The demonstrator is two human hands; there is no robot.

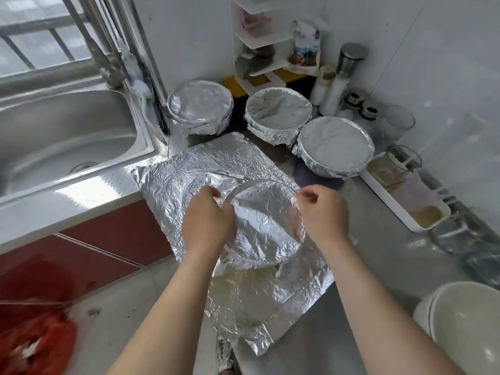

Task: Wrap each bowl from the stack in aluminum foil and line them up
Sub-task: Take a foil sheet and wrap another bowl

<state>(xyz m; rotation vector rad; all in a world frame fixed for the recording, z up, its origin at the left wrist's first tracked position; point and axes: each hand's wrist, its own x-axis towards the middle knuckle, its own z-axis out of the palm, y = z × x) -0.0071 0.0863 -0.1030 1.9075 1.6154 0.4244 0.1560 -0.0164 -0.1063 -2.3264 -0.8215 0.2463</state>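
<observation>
Both hands, left hand (208, 223) and right hand (323, 215), pinch foil (189, 169) tight over the bowl (266, 223) rim to seal it mid-counter.

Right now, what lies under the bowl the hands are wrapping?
A large crumpled foil sheet lies spread under the bowl, over the steel counter. Foil already covers the bowl's top, so its inside cannot be seen. Both hands, left and right, pinch its rim.

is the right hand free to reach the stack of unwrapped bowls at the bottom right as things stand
Probably not yet. The right hand is pinching foil on the bowl being wrapped. The path to the bowl stack looks open counter, so once it lets go, likely yes.
</observation>
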